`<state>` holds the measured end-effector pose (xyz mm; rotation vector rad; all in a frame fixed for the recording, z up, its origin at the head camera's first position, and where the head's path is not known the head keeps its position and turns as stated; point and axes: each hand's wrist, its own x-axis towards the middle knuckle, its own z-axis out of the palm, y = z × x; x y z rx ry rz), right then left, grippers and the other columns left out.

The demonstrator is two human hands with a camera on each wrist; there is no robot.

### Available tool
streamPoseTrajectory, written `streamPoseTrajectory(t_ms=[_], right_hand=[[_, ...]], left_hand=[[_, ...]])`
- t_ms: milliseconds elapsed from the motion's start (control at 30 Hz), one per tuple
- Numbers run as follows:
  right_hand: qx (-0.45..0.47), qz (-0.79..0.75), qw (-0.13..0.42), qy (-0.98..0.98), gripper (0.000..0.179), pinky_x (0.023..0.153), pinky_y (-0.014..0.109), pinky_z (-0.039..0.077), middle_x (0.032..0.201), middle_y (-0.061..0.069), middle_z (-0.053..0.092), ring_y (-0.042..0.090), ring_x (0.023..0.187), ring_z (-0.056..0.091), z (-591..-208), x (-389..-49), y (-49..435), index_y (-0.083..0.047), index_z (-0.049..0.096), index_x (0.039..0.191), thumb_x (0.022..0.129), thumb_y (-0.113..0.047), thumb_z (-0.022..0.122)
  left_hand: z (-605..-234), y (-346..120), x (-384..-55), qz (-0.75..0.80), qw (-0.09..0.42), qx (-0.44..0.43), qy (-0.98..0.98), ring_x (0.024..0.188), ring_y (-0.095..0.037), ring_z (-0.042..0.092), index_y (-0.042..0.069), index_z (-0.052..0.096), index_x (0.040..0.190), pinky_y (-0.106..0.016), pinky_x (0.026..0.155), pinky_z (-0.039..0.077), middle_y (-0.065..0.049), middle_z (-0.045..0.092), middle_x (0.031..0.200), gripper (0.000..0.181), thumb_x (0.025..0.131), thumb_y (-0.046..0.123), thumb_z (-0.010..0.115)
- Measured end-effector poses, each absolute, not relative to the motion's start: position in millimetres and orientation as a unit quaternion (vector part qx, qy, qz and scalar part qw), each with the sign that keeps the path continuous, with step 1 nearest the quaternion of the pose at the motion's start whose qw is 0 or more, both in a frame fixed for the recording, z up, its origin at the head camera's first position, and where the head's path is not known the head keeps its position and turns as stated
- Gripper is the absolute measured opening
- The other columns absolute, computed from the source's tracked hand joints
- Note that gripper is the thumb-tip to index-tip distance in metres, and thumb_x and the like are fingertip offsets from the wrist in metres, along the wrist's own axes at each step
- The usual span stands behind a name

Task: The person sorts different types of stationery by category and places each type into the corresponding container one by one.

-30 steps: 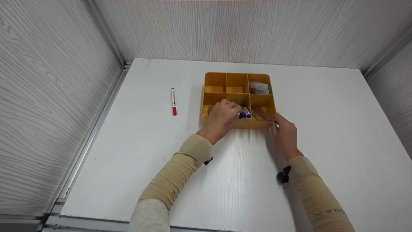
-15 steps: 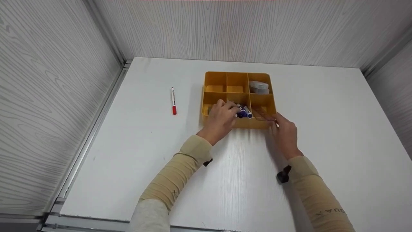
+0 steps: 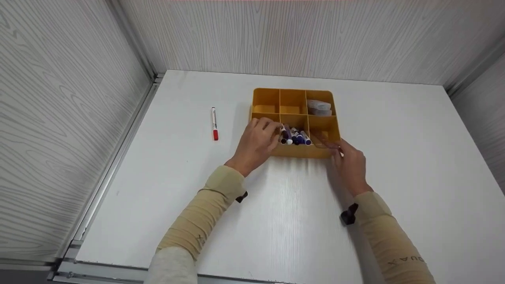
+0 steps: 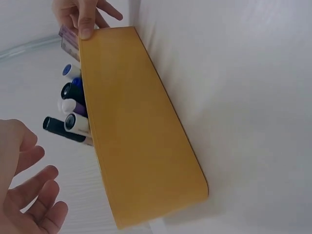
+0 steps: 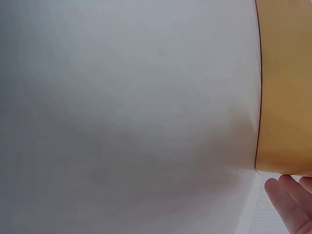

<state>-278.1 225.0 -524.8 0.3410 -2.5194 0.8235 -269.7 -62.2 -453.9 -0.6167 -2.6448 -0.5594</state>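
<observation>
A yellow box (image 3: 303, 152) with several compartments stands on the white table. Its front middle compartment holds several whiteboard markers (image 3: 296, 137), their ends leaning over the front rim. My left hand (image 3: 256, 142) hovers by the front left compartment; in the left wrist view its fingers (image 4: 41, 195) are loosely bent, holding nothing, beside a dark marker (image 4: 61, 129). My right hand (image 3: 350, 163) grips the box's front right corner, thumb on the front wall. Near that thumb, a clear pinkish piece (image 3: 325, 142) juts from the front right compartment.
A red-capped marker (image 3: 214, 124) lies on the table left of the box. Small clear packs (image 3: 319, 107) sit in the back right compartment. Pale wood-grain panels (image 3: 292, 39) enclose the table at the back and sides.
My left hand has drawn back leftward from the middle compartment, and more markers there show now. The right hand stays at the box corner.
</observation>
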Motion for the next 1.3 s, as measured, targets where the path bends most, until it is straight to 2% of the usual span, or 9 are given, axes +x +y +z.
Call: streamPoseTrajectory(t_ms=[100, 333, 600, 1033, 1167, 1300], right_hand=[[0.123, 0.303, 0.230, -0.917, 0.016, 0.080, 0.050, 0.058, 0.105, 0.018, 0.075, 0.035, 0.094, 0.073, -525.6, -278.3, 225.4, -0.003, 0.068, 0.109, 0.093, -0.006, 0.065], [0.126, 0.309, 0.233, -0.913, 0.015, 0.081, 0.049, 0.058, 0.105, 0.017, 0.075, 0.034, 0.095, 0.073, -525.7, -279.9, 225.8, -0.003, 0.069, 0.108, 0.093, -0.006, 0.065], [0.118, 0.307, 0.223, -0.918, 0.014, 0.081, 0.050, 0.057, 0.103, 0.016, 0.075, 0.034, 0.095, 0.072, -524.4, -278.4, 225.8, -0.003, 0.069, 0.107, 0.093, -0.006, 0.065], [0.120, 0.310, 0.221, -0.917, 0.012, 0.083, 0.050, 0.056, 0.100, 0.015, 0.076, 0.034, 0.095, 0.072, -523.5, -276.9, 224.3, -0.003, 0.068, 0.104, 0.093, -0.002, 0.063], [0.115, 0.310, 0.214, -0.919, 0.012, 0.086, 0.049, 0.056, 0.102, 0.015, 0.076, 0.033, 0.097, 0.072, -523.3, -277.0, 223.6, -0.003, 0.068, 0.105, 0.094, -0.004, 0.063], [0.114, 0.309, 0.216, -0.919, 0.013, 0.086, 0.049, 0.056, 0.102, 0.015, 0.076, 0.034, 0.097, 0.072, -523.4, -277.5, 223.4, -0.002, 0.069, 0.106, 0.094, -0.003, 0.063]], left_hand=[[-452.2, -76.0, -271.1, -0.217, 0.171, -0.190, -0.942, 0.102, -0.025, 0.053, 0.009, 0.062, 0.125, -0.033, 0.089, 0.048, -0.008, 0.062, 0.120, 0.028, 0.098, 0.019, 0.058], [-449.6, -108.7, -276.7, -0.239, 0.136, -0.101, -0.956, 0.111, -0.026, 0.053, 0.010, 0.059, 0.128, -0.034, 0.099, 0.047, -0.010, 0.059, 0.126, 0.030, 0.100, 0.021, 0.056], [-468.1, -141.5, -283.8, -0.224, 0.129, -0.019, -0.966, 0.107, -0.033, 0.056, 0.007, 0.059, 0.125, -0.043, 0.090, 0.050, -0.018, 0.059, 0.124, 0.030, 0.097, 0.014, 0.058], [-494.2, -163.6, -287.4, -0.193, 0.047, 0.053, -0.979, 0.113, -0.039, 0.056, 0.003, 0.054, 0.134, -0.049, 0.093, 0.051, -0.026, 0.054, 0.126, 0.040, 0.096, 0.014, 0.059], [-504.2, -164.2, -284.7, -0.172, 0.003, 0.061, -0.983, 0.113, -0.042, 0.055, 0.003, 0.050, 0.138, -0.051, 0.094, 0.051, -0.029, 0.053, 0.125, 0.044, 0.097, 0.016, 0.057], [-511.9, -164.3, -284.0, -0.164, -0.034, 0.073, -0.983, 0.113, -0.041, 0.053, -0.002, 0.051, 0.135, -0.051, 0.094, 0.050, -0.029, 0.053, 0.121, 0.043, 0.098, 0.020, 0.056]])
